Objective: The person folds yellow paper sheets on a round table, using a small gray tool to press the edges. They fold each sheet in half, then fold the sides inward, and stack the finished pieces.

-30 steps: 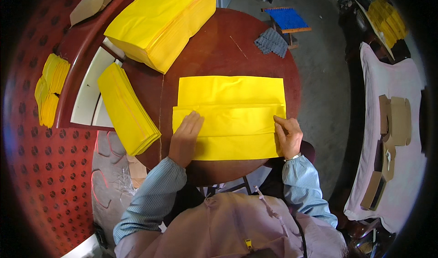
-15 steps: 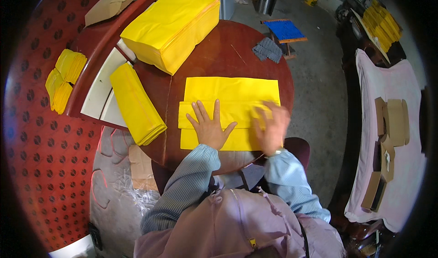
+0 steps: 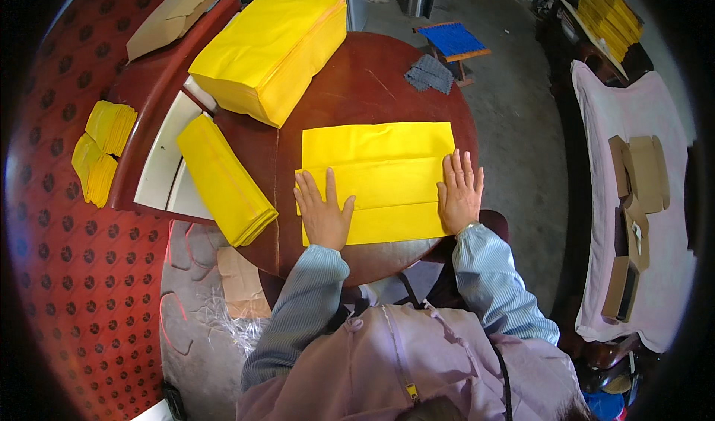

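Observation:
A yellow sheet of cloth-like material [image 3: 380, 142] lies flat in front of me, with a folded band running across its middle. My left hand [image 3: 325, 211] rests flat on the band's left end, fingers spread and pointing away from me. At the opposite end my right hand [image 3: 460, 195] lies flat along the right edge, fingers stretched out. Neither hand grips anything. Left of the sheet is a long folded yellow bundle [image 3: 223, 179]. Behind that sits a tall stack of yellow sheets [image 3: 272, 52].
The round dark-red table [image 3: 372, 71] bears all this, with a grey cloth [image 3: 430, 74] at its far right edge. Beyond stands a blue-topped folding stool [image 3: 452, 40]. Small yellow bundles [image 3: 104, 149] lie at the left. Open cardboard boxes [image 3: 644, 171] rest on a pink cover at right.
My right hand, blurred over the band before, has moved right to the sheet's edge and lies still. My left hand has slid left to the band's end. The view has shifted slightly.

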`<state>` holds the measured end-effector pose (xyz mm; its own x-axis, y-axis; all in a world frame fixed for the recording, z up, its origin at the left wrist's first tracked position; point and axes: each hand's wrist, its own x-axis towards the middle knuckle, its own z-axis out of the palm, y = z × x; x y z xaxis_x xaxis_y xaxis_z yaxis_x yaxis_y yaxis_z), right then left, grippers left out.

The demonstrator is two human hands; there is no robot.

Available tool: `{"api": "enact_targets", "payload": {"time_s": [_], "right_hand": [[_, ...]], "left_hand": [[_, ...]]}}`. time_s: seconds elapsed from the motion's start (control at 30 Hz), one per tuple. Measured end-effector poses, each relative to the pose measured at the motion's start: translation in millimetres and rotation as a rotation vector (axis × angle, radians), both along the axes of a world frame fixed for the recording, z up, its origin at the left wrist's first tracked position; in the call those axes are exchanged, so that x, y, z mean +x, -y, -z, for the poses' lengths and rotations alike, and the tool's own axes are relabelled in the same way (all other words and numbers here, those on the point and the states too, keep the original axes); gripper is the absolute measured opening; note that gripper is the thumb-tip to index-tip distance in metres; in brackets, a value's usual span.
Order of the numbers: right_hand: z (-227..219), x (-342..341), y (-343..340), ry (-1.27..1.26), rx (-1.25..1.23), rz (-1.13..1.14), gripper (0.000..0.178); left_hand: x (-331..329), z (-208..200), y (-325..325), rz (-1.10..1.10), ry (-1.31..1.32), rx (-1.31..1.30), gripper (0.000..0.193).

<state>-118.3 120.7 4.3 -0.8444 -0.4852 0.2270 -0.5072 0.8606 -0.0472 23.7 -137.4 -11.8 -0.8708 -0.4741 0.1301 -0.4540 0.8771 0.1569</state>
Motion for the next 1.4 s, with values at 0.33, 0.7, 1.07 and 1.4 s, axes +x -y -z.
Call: {"api": "enact_targets", "payload": {"time_s": [0.33,0.7,1.07,1.4], "right_hand": [[-6,43,111,0.06,-0.523,-0.518,0.034],[-16,45,83,0.103,-0.565,-0.491,0.017],[-23,47,67,0.063,-0.506,-0.433,0.014],[-22,35,66,0.043,-0.444,-0.323,0.011]], "left_hand": [[2,-8,-2,0.232,-0.318,0.112,0.035],[6,-2,1,0.163,-0.649,0.238,0.012],[7,-6,-4,0.064,-0.601,0.093,0.02],[11,-7,-3,-0.04,-0.532,0.048,0.025]]}}
